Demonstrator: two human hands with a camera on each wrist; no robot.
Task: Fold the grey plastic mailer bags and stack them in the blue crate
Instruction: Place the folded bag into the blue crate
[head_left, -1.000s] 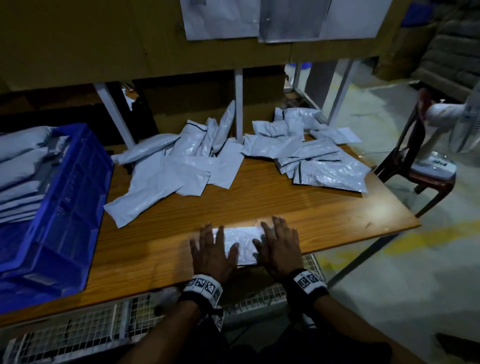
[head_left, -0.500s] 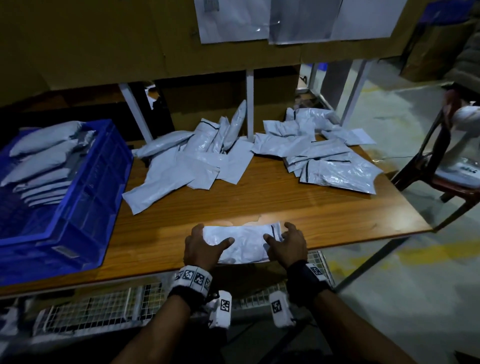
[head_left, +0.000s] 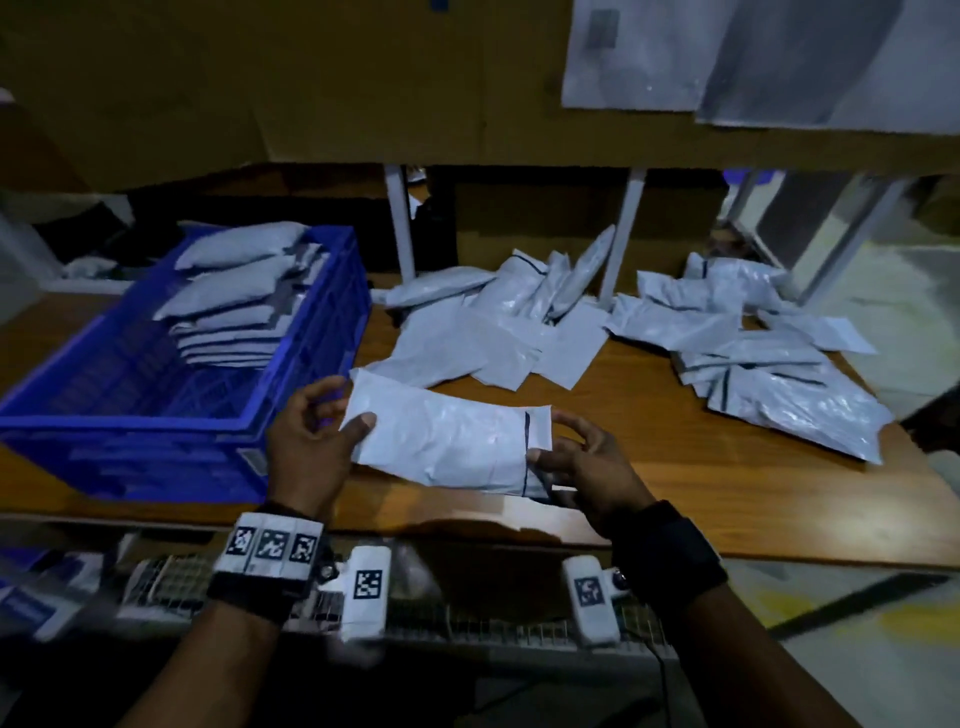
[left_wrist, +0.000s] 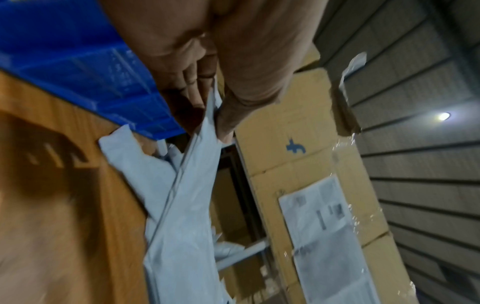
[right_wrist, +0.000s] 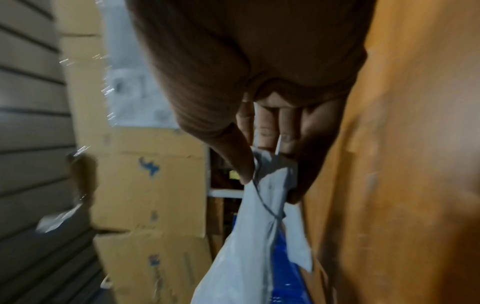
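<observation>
A folded grey mailer bag (head_left: 447, 441) hangs a little above the wooden table, held at both ends. My left hand (head_left: 332, 426) pinches its left end, thumb on top; in the left wrist view the fingers (left_wrist: 197, 90) clamp the bag's edge (left_wrist: 192, 164). My right hand (head_left: 566, 457) pinches the right end by the dark strip; the right wrist view shows the thumb and fingers (right_wrist: 270, 131) closed on the bag (right_wrist: 249, 236). The blue crate (head_left: 171, 441) stands just left of the bag, with a stack of folded mailers (head_left: 244, 306) along its far side.
Two loose heaps of unfolded grey mailers lie at the back of the table, one in the middle (head_left: 488, 332) and one at the right (head_left: 769, 364). White shelf legs (head_left: 400, 228) and cardboard boxes stand behind. The table's front edge (head_left: 467, 525) is near my wrists.
The folded bag went from pressed flat under my palms to pinched at both ends, and is now raised off the table and carried left toward the crate. The head view swung left.
</observation>
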